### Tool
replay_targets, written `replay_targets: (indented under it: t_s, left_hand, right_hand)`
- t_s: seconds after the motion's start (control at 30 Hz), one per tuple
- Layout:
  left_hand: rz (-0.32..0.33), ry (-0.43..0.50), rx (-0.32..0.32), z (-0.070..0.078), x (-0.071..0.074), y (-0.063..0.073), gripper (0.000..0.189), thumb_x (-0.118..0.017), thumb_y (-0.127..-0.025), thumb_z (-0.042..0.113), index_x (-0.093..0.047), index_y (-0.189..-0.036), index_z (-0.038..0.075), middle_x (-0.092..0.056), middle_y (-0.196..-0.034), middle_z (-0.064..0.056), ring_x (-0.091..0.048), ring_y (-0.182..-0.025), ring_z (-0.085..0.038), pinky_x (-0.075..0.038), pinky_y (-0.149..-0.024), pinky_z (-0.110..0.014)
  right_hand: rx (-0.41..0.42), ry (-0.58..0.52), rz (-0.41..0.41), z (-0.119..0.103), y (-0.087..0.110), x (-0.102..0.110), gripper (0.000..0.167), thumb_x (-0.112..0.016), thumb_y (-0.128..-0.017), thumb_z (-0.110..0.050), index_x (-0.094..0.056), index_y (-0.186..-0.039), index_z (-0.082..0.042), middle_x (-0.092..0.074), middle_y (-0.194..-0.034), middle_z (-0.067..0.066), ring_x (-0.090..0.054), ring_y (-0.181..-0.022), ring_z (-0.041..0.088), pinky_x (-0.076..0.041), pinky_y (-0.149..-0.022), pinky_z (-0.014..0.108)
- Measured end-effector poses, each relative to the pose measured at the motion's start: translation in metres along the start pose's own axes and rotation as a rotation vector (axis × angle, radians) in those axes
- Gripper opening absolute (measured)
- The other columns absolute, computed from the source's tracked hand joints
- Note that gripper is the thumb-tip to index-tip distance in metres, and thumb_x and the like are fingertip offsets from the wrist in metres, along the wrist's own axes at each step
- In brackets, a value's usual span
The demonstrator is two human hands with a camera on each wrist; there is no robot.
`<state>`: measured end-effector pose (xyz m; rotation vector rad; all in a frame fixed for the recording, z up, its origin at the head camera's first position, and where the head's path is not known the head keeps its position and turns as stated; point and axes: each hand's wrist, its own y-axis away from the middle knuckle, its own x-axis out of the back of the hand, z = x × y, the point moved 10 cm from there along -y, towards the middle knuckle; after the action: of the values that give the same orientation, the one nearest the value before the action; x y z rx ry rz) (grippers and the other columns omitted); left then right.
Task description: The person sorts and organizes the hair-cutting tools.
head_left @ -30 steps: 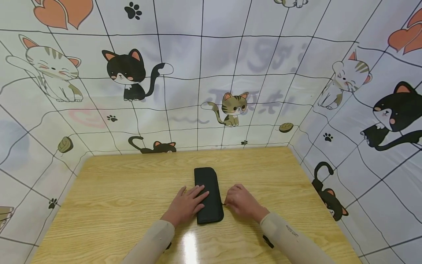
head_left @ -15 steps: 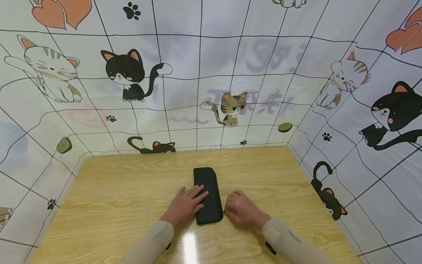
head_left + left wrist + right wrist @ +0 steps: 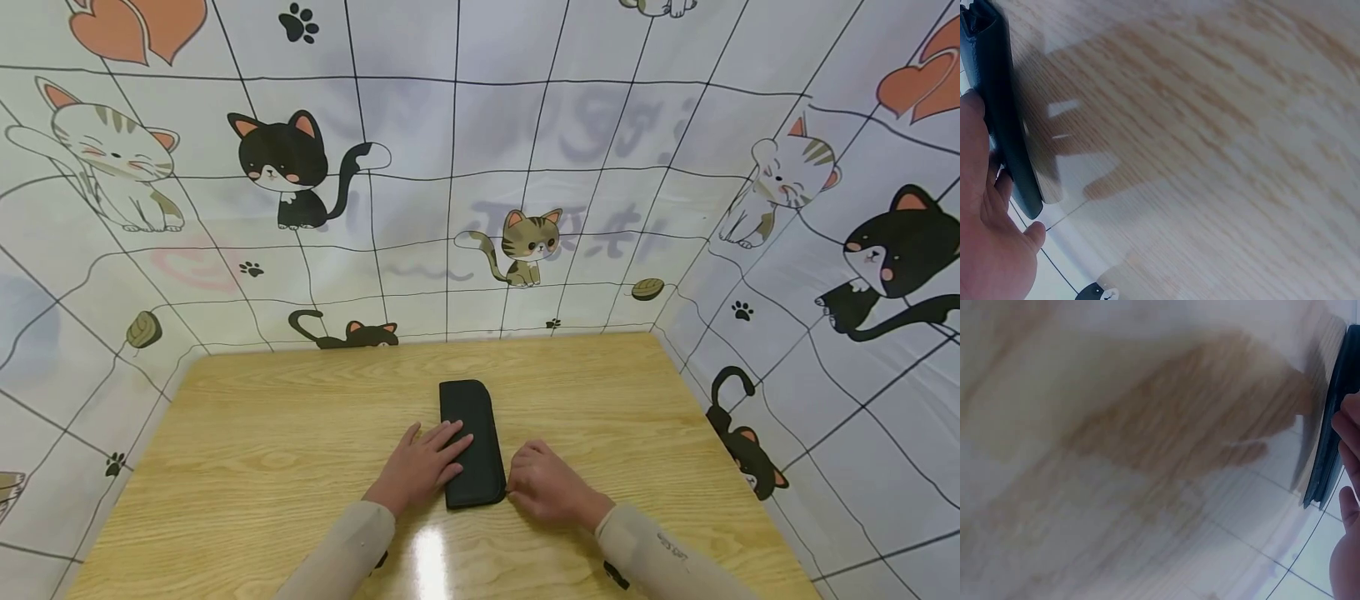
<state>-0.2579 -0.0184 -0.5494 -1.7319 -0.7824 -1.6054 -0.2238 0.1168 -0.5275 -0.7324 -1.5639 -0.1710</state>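
Observation:
A slim black zip case [image 3: 482, 475] lies on the wooden table, its long side running away from me. My left hand [image 3: 422, 467] rests on the case's left half, fingers spread and nearly straight. To the right, my right hand [image 3: 550, 485] has its fingers curled and pinches the zipper pull at the case's edge, close to the near right corner; the fingers hide the pull now. In the left wrist view, the case [image 3: 1004, 112] stands edge-on past the left hand. The right wrist view shows the right fingertips against the edge of the case [image 3: 1335, 381].
The light wooden table [image 3: 300, 433] meets a white cloth [image 3: 420, 208] printed with cats and grid lines at the back and both sides. A glossy reflection [image 3: 430, 558] marks the tabletop near the front.
My right hand has moved toward me along the case's right edge, drawing the zipper pull to the near corner. The left hand and the case stay in place.

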Motion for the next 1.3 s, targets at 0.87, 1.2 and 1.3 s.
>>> replay_targets:
  t_s: [0.87, 1.2, 1.3]
  left_hand:
    - [0.018, 0.026, 0.012, -0.001, -0.004, 0.0, 0.052, -0.037, -0.102, 0.05, -0.034, -0.152, 0.034, -0.032, -0.159, 0.004, -0.036, -0.145, -0.016, -0.032, -0.116, -0.054]
    - [-0.013, 0.17, -0.032, -0.004, -0.006, 0.002, 0.052, -0.039, -0.103, 0.044, -0.033, -0.153, 0.031, -0.029, -0.161, 0.002, -0.033, -0.147, -0.02, -0.028, -0.116, -0.057]
    - [-0.023, 0.205, -0.045, -0.007, -0.01, 0.004, 0.053, -0.038, -0.103, 0.046, -0.03, -0.154, 0.032, -0.026, -0.162, 0.004, -0.031, -0.148, -0.019, -0.025, -0.118, -0.057]
  right_hand:
    - [-0.008, 0.071, 0.007, -0.026, -0.002, 0.003, 0.006, -0.074, -0.083, -0.024, -0.07, -0.079, -0.024, -0.064, -0.081, -0.012, -0.057, -0.09, 0.009, -0.044, -0.092, 0.034]
    - [-0.022, 0.141, 0.005, -0.027, -0.002, 0.003, 0.008, -0.078, -0.08, -0.027, -0.07, -0.076, -0.026, -0.062, -0.079, -0.012, -0.056, -0.089, 0.008, -0.045, -0.092, 0.034]
    - [-0.04, 0.139, -0.008, -0.026, -0.002, 0.002, 0.008, -0.077, -0.081, -0.027, -0.071, -0.076, -0.026, -0.062, -0.079, -0.012, -0.056, -0.088, 0.009, -0.045, -0.092, 0.034]
